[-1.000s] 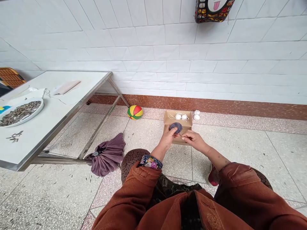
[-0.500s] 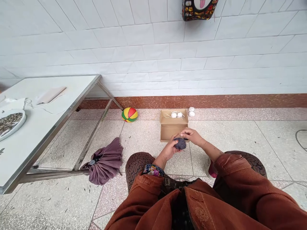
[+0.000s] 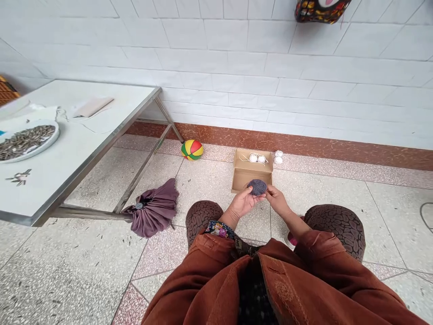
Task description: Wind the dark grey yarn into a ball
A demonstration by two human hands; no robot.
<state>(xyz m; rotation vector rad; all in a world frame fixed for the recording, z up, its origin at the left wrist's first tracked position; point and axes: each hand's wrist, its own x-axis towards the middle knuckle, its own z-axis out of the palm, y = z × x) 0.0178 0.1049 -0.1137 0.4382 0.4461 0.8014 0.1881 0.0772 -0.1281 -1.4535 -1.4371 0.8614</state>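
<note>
A dark grey-purple ball of yarn (image 3: 257, 187) rests in my left hand (image 3: 242, 202), whose thumb and fingers close round its left side and underside. My right hand (image 3: 276, 198) is at the ball's right side, its fingertips pinched together; whether they hold a strand or the ball's edge is too small to see. Just beyond my hands an open cardboard box (image 3: 239, 178) lies on the floor. Two white yarn balls (image 3: 257, 158) with loose strands sit on its opened lid. To the right of the lid are more white balls (image 3: 278, 157).
A white table (image 3: 98, 117) with a metal frame stands on the left, bearing a plate (image 3: 56, 135) of seeds and a folded cloth (image 3: 93, 107). Below its edge are a coloured ball (image 3: 192, 150) and a purple gathered fabric bag (image 3: 157, 207). A tiled wall (image 3: 216, 58) closes off the far side.
My right hand has moved from above the yarn ball down to its right side. The yarn ball is turned and held a little higher. The view has shifted left.
</note>
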